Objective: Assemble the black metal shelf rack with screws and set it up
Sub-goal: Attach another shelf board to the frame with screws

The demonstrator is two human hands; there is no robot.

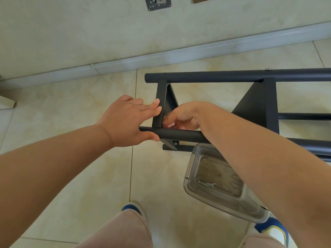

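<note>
The rack lies on its side on the tile floor near the wall, its long tubes running off to the right and a short flat crosspiece joining two of them at the near end. The left hand steadies that joint: straight fingers lie against the crosspiece while the thumb hooks under the front tube, so it is bracing, not clenching. The right hand is tucked in behind the crosspiece with its fingers curled at the corner where crosspiece meets tube; whether they pinch a screw or nut there cannot be told, as the fingertips are hidden. The step looks like seating or turning a fastener at this corner by hand. To do it well, keep the left hand pressing the crosspiece square to the tube so the holes stay lined up, start the thread with fingers only, and stop if it binds. Snug it afterwards with the small wrench lying in the clear tray just below the right forearm. A screw head already shows on the far tube. No brand, label or writing can be read anywhere
</note>
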